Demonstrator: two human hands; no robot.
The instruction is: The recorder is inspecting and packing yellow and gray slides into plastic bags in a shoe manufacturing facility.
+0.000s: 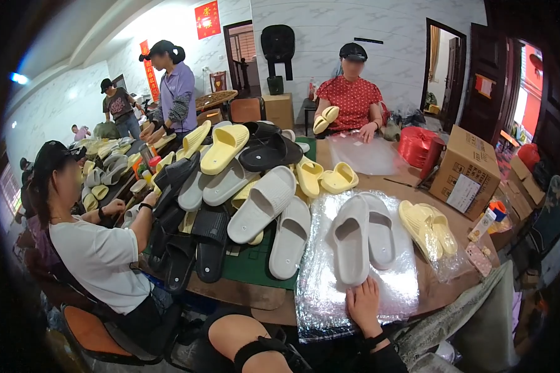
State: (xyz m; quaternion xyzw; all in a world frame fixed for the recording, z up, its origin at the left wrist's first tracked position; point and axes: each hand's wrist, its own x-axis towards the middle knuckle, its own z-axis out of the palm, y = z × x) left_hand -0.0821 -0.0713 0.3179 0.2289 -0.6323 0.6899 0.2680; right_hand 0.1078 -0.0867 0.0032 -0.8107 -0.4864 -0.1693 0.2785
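Observation:
My right hand [363, 302] lies flat with fingers stretched out at the toe end of a grey slide sandal [351, 252]. Its fingertips touch or nearly touch the sandal; the hand grips nothing. Beside that sandal is a second grey one [379, 230], and both rest on a shiny stack of clear plastic bags [320, 298]. To the right, a pair of yellow slides [421, 227] lies partly in a clear bag [448, 266]. A large heap of grey, yellow and black slides, including a grey slide [264, 205], fills the table's left. My left hand cannot be made out.
A co-worker in red [350, 99] across the table holds yellow slides [325, 119]. Another in white [99, 255] sits at left. A cardboard box [466, 168] and red plastic roll [417, 145] stand at right. Bare skin with a black band [260, 353] shows below.

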